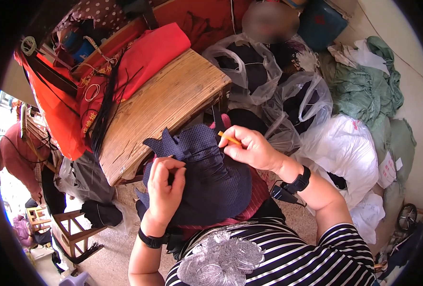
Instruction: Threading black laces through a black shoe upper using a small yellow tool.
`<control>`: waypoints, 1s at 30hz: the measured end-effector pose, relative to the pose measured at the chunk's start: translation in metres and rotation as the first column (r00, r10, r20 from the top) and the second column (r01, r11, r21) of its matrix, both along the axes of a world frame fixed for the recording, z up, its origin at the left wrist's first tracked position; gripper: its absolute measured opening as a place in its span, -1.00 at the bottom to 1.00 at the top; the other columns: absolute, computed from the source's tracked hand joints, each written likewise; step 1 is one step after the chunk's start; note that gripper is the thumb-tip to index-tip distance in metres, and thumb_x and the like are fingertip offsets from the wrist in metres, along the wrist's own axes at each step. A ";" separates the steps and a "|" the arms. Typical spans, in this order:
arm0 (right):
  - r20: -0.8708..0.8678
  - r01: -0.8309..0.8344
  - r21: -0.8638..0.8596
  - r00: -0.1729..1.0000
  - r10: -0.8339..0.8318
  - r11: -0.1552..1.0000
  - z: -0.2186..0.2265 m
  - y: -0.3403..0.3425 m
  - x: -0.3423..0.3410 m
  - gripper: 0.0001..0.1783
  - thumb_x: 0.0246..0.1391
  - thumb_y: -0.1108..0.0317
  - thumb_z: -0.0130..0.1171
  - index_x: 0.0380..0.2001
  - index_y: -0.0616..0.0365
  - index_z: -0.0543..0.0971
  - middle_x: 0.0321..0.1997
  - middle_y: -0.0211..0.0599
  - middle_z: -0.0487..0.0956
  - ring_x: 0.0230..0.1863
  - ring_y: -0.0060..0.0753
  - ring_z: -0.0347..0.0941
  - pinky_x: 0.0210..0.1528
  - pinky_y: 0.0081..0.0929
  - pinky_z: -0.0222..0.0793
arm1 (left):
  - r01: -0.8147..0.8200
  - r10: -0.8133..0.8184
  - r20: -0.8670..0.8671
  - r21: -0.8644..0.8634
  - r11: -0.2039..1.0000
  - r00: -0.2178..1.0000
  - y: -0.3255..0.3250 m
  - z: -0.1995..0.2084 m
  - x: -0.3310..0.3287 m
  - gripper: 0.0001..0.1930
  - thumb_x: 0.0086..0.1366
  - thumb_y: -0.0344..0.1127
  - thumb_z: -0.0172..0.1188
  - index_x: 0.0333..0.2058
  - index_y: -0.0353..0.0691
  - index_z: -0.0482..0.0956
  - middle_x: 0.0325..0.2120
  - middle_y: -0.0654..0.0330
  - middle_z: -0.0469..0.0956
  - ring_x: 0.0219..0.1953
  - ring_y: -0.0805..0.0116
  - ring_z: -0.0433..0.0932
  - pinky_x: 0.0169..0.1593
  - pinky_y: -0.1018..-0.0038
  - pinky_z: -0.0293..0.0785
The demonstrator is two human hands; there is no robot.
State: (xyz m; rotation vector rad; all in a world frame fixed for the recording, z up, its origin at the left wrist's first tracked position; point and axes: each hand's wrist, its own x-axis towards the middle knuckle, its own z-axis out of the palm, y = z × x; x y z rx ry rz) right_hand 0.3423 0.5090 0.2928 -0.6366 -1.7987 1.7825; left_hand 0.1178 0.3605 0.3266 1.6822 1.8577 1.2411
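Navy cloth (pixel 211 200), fine dotted weave, soft, on the person's lap at centre; far end puckered into gathers with loose flaps, near part smoother. Right grip (pixel 255 150), bare hand, clasps a slim yellow-orange stick (pixel 229 138) between thumb and fingers, at the cloth's far right edge. Left grip (pixel 163 195) curled, thumb and forefinger close together over the cloth's left side; cannot tell if anything is pinched. That hand hides part of the cloth. Red striped fabric (pixel 260 190) shows underneath. Dark band on each wrist.

Wooden table (pixel 173 90), worn grain, rounded corner, just beyond the cloth to the far left. On it: glossy red sheet (pixel 161 45), bunch of thin black strands (pixel 107 102). Far right: clear plastic bags (pixel 257 71) with dark contents, crumpled green sacks (pixel 364 93), white bag (pixel 347 152), crowding the floor. Left: wooden frame (pixel 71 233), dark bundle (pixel 99 213), another person in a dusty-pink top (pixel 20 150).

Yellow lettering on red material at the table's left; small print on the white bag, too small to read.
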 end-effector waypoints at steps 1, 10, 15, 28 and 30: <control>-0.020 -0.046 -0.140 0.999 0.044 0.989 0.003 0.004 0.002 -0.86 0.36 0.48 0.16 -0.05 0.17 0.56 -0.22 -0.63 0.45 -0.22 -0.81 0.31 -0.12 -0.73 0.28 | -0.043 0.045 0.078 -0.026 0.999 0.996 0.001 -0.002 -0.002 -0.83 0.22 -0.65 0.31 -0.24 -0.32 0.60 -0.31 0.16 0.51 -0.38 0.37 0.52 -0.28 0.50 0.48; 0.140 -0.121 0.327 0.987 0.079 0.937 0.029 0.011 -0.020 -0.85 0.17 0.40 0.38 -0.27 0.19 0.60 -0.47 -0.53 0.38 -0.44 -0.68 0.22 -0.36 -0.59 0.24 | 0.068 -0.069 -0.065 -0.014 0.998 0.995 0.016 0.003 0.003 -0.80 0.11 -0.57 0.46 -0.29 -0.29 0.64 -0.36 0.23 0.46 -0.43 0.46 0.45 -0.36 0.54 0.41; 0.131 -0.138 0.224 0.985 0.111 0.965 0.021 0.011 -0.022 -0.87 0.19 0.40 0.36 -0.33 0.15 0.57 -0.45 -0.60 0.37 -0.42 -0.75 0.21 -0.36 -0.62 0.22 | 0.059 -0.061 -0.034 -0.045 0.997 0.998 0.019 0.001 0.006 -0.79 0.09 -0.61 0.41 -0.35 -0.29 0.54 -0.36 0.17 0.47 -0.43 0.37 0.49 -0.35 0.48 0.45; -0.038 0.083 -0.320 0.994 -0.100 0.944 -0.003 0.020 -0.005 -0.92 0.35 0.42 0.20 -0.13 0.12 0.58 -0.08 -0.59 0.48 -0.08 -0.79 0.36 0.04 -0.69 0.32 | -0.071 0.075 -0.058 0.060 0.996 0.995 0.008 -0.004 -0.007 -0.79 0.13 -0.67 0.30 -0.29 -0.30 0.55 -0.25 0.11 0.49 -0.35 0.27 0.55 -0.27 0.44 0.52; 0.022 0.111 -0.227 0.994 -0.109 0.967 0.004 0.019 -0.005 -0.90 0.38 0.43 0.17 -0.09 0.13 0.56 -0.18 -0.63 0.46 -0.15 -0.82 0.34 -0.04 -0.76 0.30 | -0.109 0.109 -0.008 0.004 0.994 0.994 0.006 -0.002 -0.006 -0.79 0.12 -0.62 0.36 -0.28 -0.26 0.58 -0.29 0.16 0.52 -0.30 0.26 0.55 -0.12 0.37 0.51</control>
